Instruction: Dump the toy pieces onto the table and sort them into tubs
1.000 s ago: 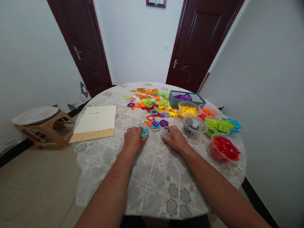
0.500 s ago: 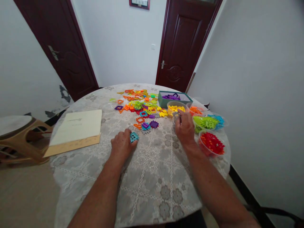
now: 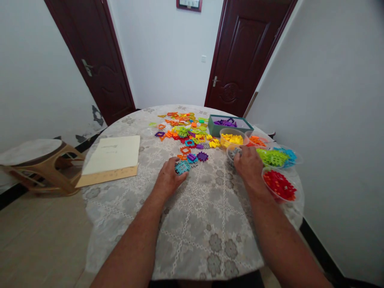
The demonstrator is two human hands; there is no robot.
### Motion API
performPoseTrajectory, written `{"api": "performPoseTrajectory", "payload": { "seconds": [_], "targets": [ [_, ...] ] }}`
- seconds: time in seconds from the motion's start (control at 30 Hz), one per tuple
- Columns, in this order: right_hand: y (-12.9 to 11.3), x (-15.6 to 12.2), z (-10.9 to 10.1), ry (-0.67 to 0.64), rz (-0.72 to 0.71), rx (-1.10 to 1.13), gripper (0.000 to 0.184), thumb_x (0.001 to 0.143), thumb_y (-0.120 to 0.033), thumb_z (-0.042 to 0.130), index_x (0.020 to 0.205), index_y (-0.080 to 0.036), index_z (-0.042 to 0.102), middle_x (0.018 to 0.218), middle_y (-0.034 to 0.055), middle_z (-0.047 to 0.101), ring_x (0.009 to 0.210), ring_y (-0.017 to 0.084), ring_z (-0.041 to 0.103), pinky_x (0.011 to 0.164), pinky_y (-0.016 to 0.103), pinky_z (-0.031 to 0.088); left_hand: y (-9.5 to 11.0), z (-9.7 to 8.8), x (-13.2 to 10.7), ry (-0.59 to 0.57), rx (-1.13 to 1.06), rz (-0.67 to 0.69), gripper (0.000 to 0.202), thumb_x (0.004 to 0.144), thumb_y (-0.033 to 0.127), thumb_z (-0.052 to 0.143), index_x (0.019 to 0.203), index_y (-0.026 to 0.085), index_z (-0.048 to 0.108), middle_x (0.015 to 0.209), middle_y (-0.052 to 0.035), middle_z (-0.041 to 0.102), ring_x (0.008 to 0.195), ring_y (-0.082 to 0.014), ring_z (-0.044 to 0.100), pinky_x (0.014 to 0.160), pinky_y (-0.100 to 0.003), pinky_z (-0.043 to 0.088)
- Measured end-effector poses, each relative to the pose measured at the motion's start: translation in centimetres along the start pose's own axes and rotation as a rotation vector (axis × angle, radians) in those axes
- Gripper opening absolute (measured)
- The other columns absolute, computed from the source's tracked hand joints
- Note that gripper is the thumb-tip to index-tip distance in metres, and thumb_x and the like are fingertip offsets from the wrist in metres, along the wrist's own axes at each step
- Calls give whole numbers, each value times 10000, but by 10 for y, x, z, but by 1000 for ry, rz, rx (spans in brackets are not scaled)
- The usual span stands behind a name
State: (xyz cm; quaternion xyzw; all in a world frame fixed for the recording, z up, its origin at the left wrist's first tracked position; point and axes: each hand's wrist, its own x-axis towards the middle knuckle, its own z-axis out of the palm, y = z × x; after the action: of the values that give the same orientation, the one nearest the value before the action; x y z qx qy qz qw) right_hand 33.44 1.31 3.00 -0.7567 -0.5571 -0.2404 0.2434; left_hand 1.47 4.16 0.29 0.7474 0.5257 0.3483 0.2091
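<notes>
Left hand (image 3: 168, 179): fingers curled on a teal piece (image 3: 181, 167), flat on the table (image 3: 195, 224) at its fingertips. Right hand (image 3: 247, 164): fingers closed on a grey piece (image 3: 235, 152) above a clear tub (image 3: 230, 150)

White walls (image 3: 168, 52) frame two dark wooden doors (image 3: 240, 60). A wooden stool (image 3: 39, 160) stands on the beige tiled floor (image 3: 39, 240), left of the round table (image 3: 204, 240).

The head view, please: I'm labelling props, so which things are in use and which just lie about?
In use: left hand on blue piece; right hand at bowl of grey pieces; loose pile; red bowl.
Lying about: paper; stool; doors.
</notes>
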Motion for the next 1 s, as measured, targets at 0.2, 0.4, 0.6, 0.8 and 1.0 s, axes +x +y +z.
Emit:
{"api": "performPoseTrajectory", "payload": {
  "seconds": [0.2,0.4,0.6,0.8,1.0],
  "targets": [
    [-2,2,-6,-13,48,19,345,950,-262,533,1206,-92,689,1123,229,638,1017,350,607,862,453,478,3,1,0,-7,-63,16,648,817,267,762,1420,247,528,1301,-111,634,1096,-243,651,961,-417,544],
    [-51,-15,-15,-56,-159,598,260,981,-259,498,1120,-181,703,1078,130,691,1002,260,640,955,402,495,7,3,-2,-20,-154,85,709,806,202,752,1469,295,517,1312,-82,593,1065,-219,634,964,-409,548],
    [-109,-54,4,-684,69,1249,380,936,-414,632,1257,-211,623,894,17,690,709,175,627,647,303,517,18,8,-8,-84,-263,228,733,836,194,733,1510,328,482,1315,-80,562,1086,-205,616,975,-383,557],
    [-109,-52,16,-747,232,1466,413,857,-346,700,1235,-203,616,801,-26,639,603,128,549,557,258,453,15,14,-7,-138,-257,261,757,842,238,728,1535,340,443,1386,-84,560,1065,-193,649,941,-368,572],
    [-103,-47,12,-647,215,1422,304,879,-299,660,1179,-250,638,826,-30,651,632,129,571,580,254,475,13,13,-2,-204,-249,132,648,887,338,649,1508,272,476,1116,-41,693,758,-145,665,805,-349,573]
  ]
}}
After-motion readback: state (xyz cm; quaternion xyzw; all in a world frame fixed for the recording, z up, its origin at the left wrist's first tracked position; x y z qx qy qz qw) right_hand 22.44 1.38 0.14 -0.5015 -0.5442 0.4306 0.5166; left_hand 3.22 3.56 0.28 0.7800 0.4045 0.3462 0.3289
